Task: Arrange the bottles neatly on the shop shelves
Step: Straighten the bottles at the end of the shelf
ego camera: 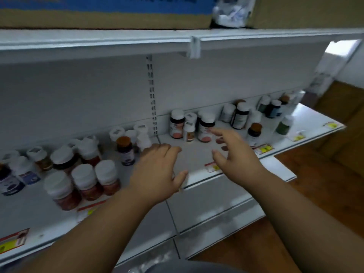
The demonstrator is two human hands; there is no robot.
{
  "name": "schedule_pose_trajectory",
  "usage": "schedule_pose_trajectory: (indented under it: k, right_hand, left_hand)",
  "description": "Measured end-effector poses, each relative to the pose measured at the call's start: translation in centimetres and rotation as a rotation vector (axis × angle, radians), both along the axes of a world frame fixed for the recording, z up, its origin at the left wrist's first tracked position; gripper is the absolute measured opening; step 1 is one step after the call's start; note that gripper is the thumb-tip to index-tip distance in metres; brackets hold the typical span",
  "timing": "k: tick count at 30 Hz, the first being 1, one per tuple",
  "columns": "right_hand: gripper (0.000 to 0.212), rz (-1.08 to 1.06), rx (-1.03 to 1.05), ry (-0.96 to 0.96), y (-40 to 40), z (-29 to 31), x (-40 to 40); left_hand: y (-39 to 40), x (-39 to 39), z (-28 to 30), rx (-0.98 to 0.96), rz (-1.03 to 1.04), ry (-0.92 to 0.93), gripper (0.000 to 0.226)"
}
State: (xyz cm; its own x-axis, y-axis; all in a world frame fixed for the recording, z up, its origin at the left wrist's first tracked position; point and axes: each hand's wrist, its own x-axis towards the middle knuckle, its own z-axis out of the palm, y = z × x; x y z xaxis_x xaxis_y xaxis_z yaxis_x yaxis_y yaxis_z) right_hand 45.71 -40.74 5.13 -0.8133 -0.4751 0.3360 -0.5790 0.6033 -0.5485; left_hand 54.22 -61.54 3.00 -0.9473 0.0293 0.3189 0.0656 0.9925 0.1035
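Both hands, left hand [157,168] and right hand [234,154], are hovering spread and empty over the white metal shelf's [197,154] front edge, near white-capped pill bottles [205,127].

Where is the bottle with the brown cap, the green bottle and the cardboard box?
brown-capped bottle [125,151]: head view, on its dark label.
green bottle [284,126]: head view, on its green body.
cardboard box [98,18]: head view, on its brown front.

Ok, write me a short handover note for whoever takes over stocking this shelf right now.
Left hand: open, empty, over the bare middle of the shelf.
Right hand: open, empty, fingers reaching toward the dark bottle with the pink label.
Bottles: loose clusters at left, back centre and right.
Done: nothing clearly lined up.
Left: straighten the clusters into rows.
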Motion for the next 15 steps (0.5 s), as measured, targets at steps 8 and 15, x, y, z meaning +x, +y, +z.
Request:
schedule_pose_trajectory:
  k: [8,15]
  right_hand:
    - [0.038,-0.271,-0.141,0.026,20.5,2.2,-5.0]
    - [0.038,-0.309,-0.156,0.005,29.0,2.5,-12.3]
  left_hand:
    - [22.6,-11.1,-1.7,0.12,-0.246,-0.014,0.05]
    - [33.4,-19.4,-1.7,0.168,-0.378,-0.065,0.053]
